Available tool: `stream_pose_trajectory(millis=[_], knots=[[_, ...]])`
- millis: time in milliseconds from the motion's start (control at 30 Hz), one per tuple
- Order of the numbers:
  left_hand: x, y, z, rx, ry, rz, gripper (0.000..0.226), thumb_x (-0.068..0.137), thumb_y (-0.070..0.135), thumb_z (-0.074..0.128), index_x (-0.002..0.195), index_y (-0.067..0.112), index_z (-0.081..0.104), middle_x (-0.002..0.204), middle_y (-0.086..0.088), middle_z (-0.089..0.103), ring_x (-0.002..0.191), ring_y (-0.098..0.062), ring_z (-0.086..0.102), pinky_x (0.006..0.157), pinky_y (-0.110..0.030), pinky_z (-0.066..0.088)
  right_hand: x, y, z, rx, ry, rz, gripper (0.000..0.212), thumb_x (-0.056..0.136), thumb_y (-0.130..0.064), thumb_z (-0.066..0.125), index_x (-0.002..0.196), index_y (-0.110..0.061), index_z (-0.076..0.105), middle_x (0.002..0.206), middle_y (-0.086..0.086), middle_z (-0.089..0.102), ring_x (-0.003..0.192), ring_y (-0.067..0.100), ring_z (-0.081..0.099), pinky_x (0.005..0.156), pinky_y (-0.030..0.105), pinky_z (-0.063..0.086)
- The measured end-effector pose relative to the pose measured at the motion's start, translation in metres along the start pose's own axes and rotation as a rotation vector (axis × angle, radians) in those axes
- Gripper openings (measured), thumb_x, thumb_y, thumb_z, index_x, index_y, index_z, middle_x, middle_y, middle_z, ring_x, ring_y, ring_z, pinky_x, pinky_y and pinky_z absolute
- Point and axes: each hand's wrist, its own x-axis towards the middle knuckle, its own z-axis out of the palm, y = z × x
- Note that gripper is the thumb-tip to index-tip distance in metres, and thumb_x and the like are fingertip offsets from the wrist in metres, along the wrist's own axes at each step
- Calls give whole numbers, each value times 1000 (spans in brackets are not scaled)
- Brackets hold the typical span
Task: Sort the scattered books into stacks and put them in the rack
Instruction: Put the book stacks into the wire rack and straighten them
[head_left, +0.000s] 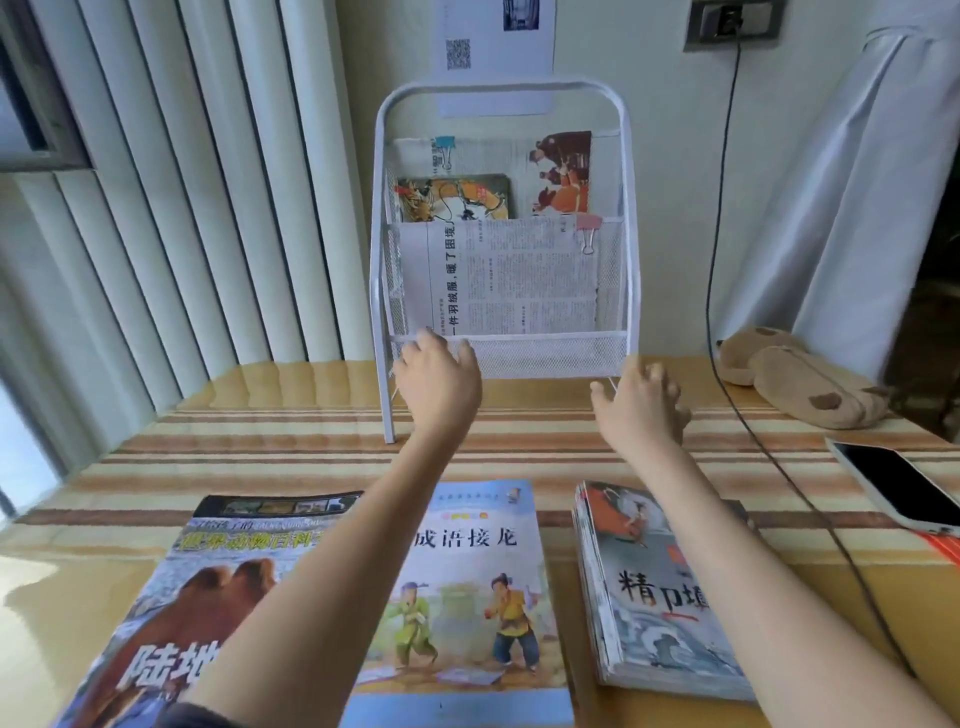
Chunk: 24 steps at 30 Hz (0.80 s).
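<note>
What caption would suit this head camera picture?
Both open hands, left hand and right hand, reach toward the white rack; three book stacks wait below.

Showing on the table: three book stacks (452, 597), nearest at 6 o'clock; one rack (501, 234) at 12; one phone (898, 486); one plush toy (800, 379).

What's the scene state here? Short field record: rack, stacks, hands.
rack: white mesh rack upright at the wall, newspapers clipped in two tiers, small picture book in the upper tier
stacks: camel book, blue idiom book, pile of thin books, all flat on the table
left hand: open, at the rack's lower front, no grip
right hand: open, holds nothing
</note>
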Motion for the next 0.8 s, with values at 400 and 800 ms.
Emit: stream_pose_trajectory(millis=[400, 800], knots=[[168, -46, 25, 60, 173, 56, 30, 98, 38, 40, 99, 8, 43, 97, -13, 57, 87, -33, 53, 69, -37, 37, 140, -35, 42, 187, 519, 43, 57, 96, -46, 38, 133, -4, 32, 125, 23, 48, 101, 41, 56, 65, 41, 40], [147, -53, -3, 133, 310, 163, 31, 102, 36, 32, 83, 11, 36, 72, -14, 52, 73, -40, 55, 59, -35, 26, 120, -24, 10, 590, 599, 105, 63, 96, -49, 40, 56, 0, 40, 46, 5, 31, 42, 16, 28, 43, 29, 19]])
